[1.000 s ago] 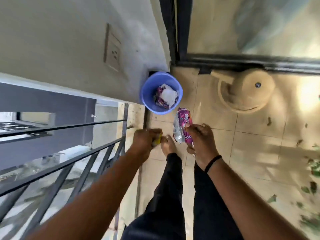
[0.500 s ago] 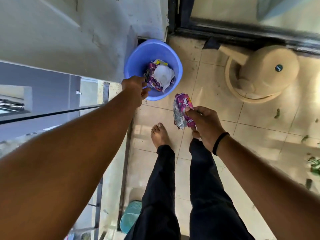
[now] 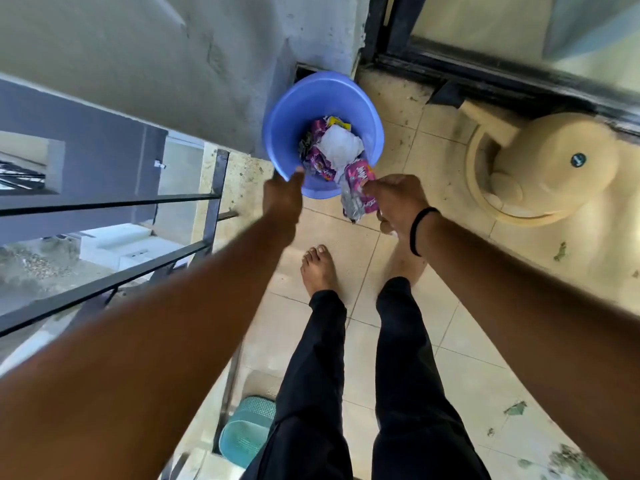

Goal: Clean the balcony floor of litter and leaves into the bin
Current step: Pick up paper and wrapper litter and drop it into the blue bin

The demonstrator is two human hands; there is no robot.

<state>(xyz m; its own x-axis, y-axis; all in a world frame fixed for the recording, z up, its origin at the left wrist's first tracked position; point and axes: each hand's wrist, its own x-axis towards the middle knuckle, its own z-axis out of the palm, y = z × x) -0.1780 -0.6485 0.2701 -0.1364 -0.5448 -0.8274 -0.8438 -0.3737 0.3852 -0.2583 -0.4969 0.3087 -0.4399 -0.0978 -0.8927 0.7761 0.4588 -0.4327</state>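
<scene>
The right hand (image 3: 398, 202) pinches a crumpled pink and silver wrapper (image 3: 358, 188) between thumb and curled fingers, holding it over the near rim of the blue bin (image 3: 287, 133). The top of the wrapper overlaps the bin's mouth; its silver tail hangs outside, above the floor. A black band (image 3: 420, 230) circles that wrist.

The left hand (image 3: 282, 199) reaches to the bin's near-left rim, seen from the back, with its fingertips at the rim's edge. The fingers are hidden behind the knuckles, so I cannot tell whether they are curled or straight, or whether they hold anything.

Inside the bin lie more pink wrappers (image 3: 318, 161), a white crumpled sheet (image 3: 341, 147) and a yellow scrap (image 3: 337, 123). The bin stands in the corner, against the grey wall (image 3: 138, 53) and close to the dark door frame (image 3: 485, 74).

To the right, a cream plastic stool (image 3: 540, 168) lies on its side on the tiles, near the door track. Green leaf bits (image 3: 516, 408) are scattered on the floor at the right and lower right. A dark railing (image 3: 114, 202) runs along the left, with a teal basket (image 3: 242, 431) at its foot. Two bare feet (image 3: 318, 268) and black trousers (image 3: 405, 375) stand just short of the bin.
</scene>
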